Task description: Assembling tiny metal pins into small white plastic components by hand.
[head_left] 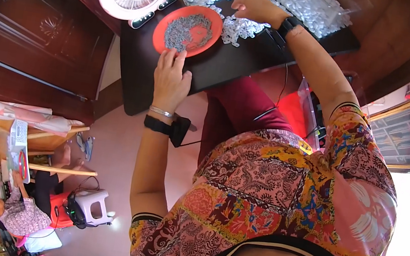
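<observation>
At my left fingers (171, 55), the plate (160, 31) looks like smooth plastic, its grey pieces (179, 30) dull metal. Beside my right fingers (242, 6) the clear pieces (237, 29) are shiny plastic. Beneath both, the dark surface (139, 64) looks smooth, nearly matt.

Head view: a wide fisheye lens, the left of a worn pair, is looking from the wearer's head down and forward over the body;
Patterned shirt (264, 193): it is filling the lower middle, very close to the lens; its neckline is sitting nearest;
Hands: left hand (171, 81) and right hand (256, 9) are both showing in the upper half, farther off than the shirt;
Black table (139, 81): it is lying ahead, toward the top; the camera is facing it from above;
Dark wooden door (41, 28): it is slanting along the left;
Seated person (27, 217): appearing small, distant and tipped, lower left;
Picture rim: straight edges are bowing; corners are falling black.
</observation>
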Demonstrator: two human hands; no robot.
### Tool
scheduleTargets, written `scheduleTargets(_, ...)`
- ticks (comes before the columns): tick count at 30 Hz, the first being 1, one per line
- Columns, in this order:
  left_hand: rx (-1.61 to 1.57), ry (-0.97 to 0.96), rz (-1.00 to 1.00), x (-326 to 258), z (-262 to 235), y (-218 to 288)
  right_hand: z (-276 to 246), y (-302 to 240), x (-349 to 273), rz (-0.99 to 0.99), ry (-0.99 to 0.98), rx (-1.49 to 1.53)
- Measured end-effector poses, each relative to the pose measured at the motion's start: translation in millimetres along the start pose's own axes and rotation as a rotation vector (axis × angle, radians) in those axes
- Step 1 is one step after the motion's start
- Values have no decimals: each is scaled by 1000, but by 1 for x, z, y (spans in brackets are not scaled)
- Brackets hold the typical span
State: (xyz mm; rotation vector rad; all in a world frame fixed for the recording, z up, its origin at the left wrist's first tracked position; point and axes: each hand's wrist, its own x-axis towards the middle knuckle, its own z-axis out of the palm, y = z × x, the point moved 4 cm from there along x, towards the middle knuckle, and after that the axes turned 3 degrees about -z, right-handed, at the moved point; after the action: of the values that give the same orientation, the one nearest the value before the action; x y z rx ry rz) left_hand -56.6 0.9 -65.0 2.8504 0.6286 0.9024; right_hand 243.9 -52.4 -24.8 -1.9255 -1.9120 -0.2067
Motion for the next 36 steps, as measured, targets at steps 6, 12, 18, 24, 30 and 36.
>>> scheduleTargets(6, -22, 3, -18, -3, -15, 25, 21, 18, 42, 12, -128, 4)
scheduleTargets(12, -107, -37, -94, -31, -47, 40, 34, -1, 48, -41, -123, -77)
scheduleTargets(18, -194, -23, -143, -67, -63, 50, 27, -11, 31, 41, -172, 54)
scheduleTargets(24, -183, -6, -165, -79, -70, 58, 27, -7, 25, 23, -172, 4)
scheduleTargets(30, -205, -26, -189, -84, -65, 57, 31, -12, 23, 2, -124, -32)
scheduleTargets(36, -261, 67, -191, -74, -64, 51, 34, -19, 32, -5, -171, -115)
